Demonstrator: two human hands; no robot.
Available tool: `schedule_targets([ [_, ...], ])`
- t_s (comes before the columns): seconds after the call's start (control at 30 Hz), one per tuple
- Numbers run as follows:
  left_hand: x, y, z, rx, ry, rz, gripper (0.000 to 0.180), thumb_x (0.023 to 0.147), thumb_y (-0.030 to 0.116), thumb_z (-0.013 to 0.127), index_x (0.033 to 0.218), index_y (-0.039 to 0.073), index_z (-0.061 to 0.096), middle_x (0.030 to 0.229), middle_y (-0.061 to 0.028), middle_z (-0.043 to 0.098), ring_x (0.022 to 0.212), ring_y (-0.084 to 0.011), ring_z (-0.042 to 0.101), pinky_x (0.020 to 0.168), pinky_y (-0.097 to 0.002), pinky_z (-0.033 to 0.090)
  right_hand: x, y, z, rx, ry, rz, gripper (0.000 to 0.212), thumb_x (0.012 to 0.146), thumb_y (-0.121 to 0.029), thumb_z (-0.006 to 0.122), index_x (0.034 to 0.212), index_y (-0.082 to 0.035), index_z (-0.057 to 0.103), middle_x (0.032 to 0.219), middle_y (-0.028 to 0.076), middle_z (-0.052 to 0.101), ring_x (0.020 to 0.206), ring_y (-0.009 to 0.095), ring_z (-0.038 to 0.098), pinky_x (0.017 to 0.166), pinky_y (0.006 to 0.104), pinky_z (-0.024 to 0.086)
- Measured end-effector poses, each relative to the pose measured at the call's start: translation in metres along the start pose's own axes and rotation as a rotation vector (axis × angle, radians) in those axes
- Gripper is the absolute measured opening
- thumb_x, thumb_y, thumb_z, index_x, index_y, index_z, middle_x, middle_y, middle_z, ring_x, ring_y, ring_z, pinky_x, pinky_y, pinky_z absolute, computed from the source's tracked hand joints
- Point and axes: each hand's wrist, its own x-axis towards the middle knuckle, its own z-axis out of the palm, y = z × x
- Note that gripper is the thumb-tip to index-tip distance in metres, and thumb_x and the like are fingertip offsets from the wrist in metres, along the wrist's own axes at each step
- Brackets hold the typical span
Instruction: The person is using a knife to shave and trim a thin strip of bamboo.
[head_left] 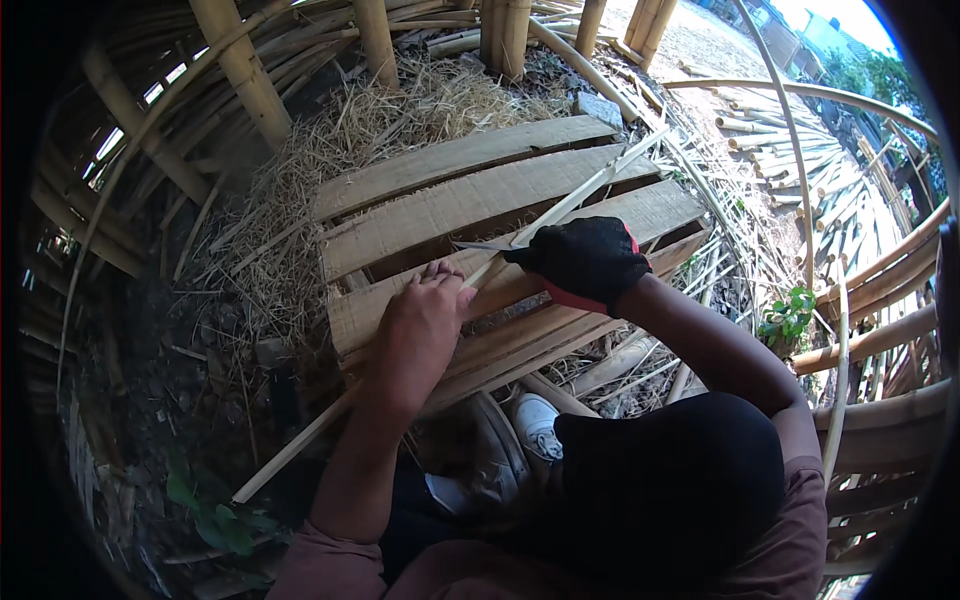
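Observation:
A long pale bamboo strip (575,198) slants across the slatted wooden pallet (430,212), from beyond its far right corner down to the lower left. My left hand (428,312) is bare and closed around the strip near the pallet's middle, with the thumb along it. My right hand (585,262), in a black and red glove, is closed around a knife whose handle is hidden in the fist. The thin knife blade (478,245) points left and crosses the strip just beyond my left fingers. The strip's lower end passes under my left forearm and sticks out past it.
Dry straw and shavings (400,110) heap behind and left of the pallet. Bamboo posts (245,75) and bent poles ring the spot. Many cut bamboo lengths (800,150) lie at the far right. A small green plant (787,313) grows at right. My white shoe (538,425) is below the pallet.

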Motion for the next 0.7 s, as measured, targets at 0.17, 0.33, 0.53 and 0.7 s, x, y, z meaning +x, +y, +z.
schedule_targets([
  [0.17, -0.003, -0.001, -0.002, -0.039, 0.036, -0.002, 0.027, 0.102, 0.02, 0.051, 0.099, -0.004, 0.064, 0.101, -0.0257, 0.067, 0.095, -0.0435, 0.063, 0.085, -0.0501, 0.052, 0.004, -0.006, -0.005, 0.027, -0.06, 0.151, 0.029, 0.098, -0.043, 0.052, 0.101, -0.027, 0.076, 0.075, 0.009, 0.07, 0.068, 0.029, 0.071, 0.059, 0.0419, 0.055],
  [0.33, 0.004, 0.011, 0.003, 0.06, -0.025, -0.115, 0.032, 0.103, 0.025, 0.051, 0.094, -0.003, 0.066, 0.096, -0.0224, 0.069, 0.098, -0.0354, 0.067, 0.089, -0.0434, 0.054, 0.007, 0.0, 0.003, -0.037, 0.03, 0.121, 0.038, 0.098, -0.049, 0.05, 0.089, -0.022, 0.076, 0.072, 0.009, 0.07, 0.067, 0.03, 0.071, 0.058, 0.0422, 0.055],
  [0.53, 0.008, 0.011, 0.011, 0.146, -0.008, -0.129, 0.031, 0.103, 0.026, 0.051, 0.091, 0.001, 0.066, 0.096, -0.0187, 0.068, 0.093, -0.0325, 0.069, 0.087, -0.0417, 0.055, 0.009, 0.004, 0.003, -0.063, 0.028, 0.17, 0.038, 0.097, -0.049, 0.052, 0.086, -0.021, 0.074, 0.07, 0.008, 0.069, 0.066, 0.028, 0.072, 0.056, 0.0417, 0.054],
  [0.7, 0.0, 0.006, 0.014, 0.097, 0.102, -0.059, 0.027, 0.1, 0.022, 0.055, 0.093, -0.003, 0.063, 0.092, -0.0239, 0.067, 0.087, -0.0408, 0.067, 0.075, -0.0485, 0.056, 0.001, 0.051, 0.032, -0.243, 0.21, 0.181, 0.037, 0.097, -0.046, 0.054, 0.084, -0.018, 0.074, 0.071, 0.006, 0.069, 0.063, 0.026, 0.071, 0.053, 0.039, 0.053],
])
